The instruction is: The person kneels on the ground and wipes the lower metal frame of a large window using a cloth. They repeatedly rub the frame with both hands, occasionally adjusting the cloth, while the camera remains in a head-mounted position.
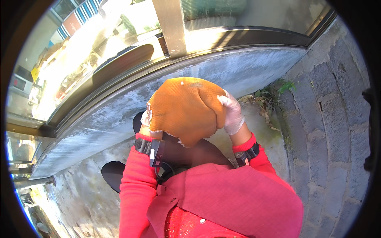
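Note:
An orange-brown cloth-like sheet (187, 111) with a textured surface is held up over my lap. Its lower and left edges are ragged and show a whitish layer. A fold runs down its right part. At the right edge my right hand (233, 114), in a thin translucent glove, grips the sheet with the thumb on the near face and the fingers behind it. My left hand (145, 119), gloved too, holds the left edge; the sheet hides most of it.
Ahead runs a low concrete wall (119, 116) beneath metal-framed glass windows (208, 15). A grey block wall (327, 125) stands on the right, with a small green plant (286, 87) at its foot. Concrete floor (86, 193) lies to the left. Both wrists carry strapped black devices (157, 152).

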